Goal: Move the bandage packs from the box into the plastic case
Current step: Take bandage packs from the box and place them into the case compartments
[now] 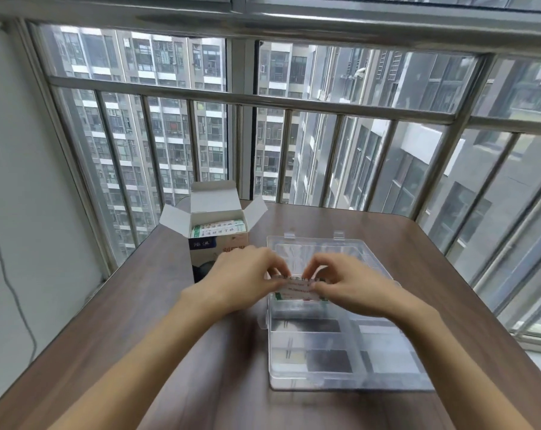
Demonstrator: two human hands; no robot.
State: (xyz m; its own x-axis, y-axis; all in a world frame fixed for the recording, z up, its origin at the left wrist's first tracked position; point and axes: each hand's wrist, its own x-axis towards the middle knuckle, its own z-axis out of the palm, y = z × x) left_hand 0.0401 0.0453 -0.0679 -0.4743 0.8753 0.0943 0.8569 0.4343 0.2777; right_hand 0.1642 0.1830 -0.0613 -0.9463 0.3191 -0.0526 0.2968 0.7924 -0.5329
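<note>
**Both hands on one bandage pack, right over the case**

Here we are at the dark brown wooden table [157, 305] by the barred window [294, 103]; the left hand [247, 282] and the right hand [345, 283] are close together, fingertips nearly meeting; between them they pinch a small white bandage pack with green printing [297, 288], the left hand at its left end, the right hand at its right end; the pack sits flat and level, over the far left part of the clear plastic compartment case [340, 367]; whether it touches the case floor or is just above it, I cannot tell.

The case lies on the table with its transparent lid [312, 248] swung back towards the window; its divided compartments nearer to me show only the dark table through the plastic.

Just left of the case stands the white and dark blue cardboard box [205, 248], upright, top flaps [213, 197] spread wide; more white and green bandage packs [221, 228] are stacked inside it, their upper edges showing at the opening; the left hand's knuckles are just in front of the box.

A grey cable [7, 271] hangs down the white wall at the left.
</note>
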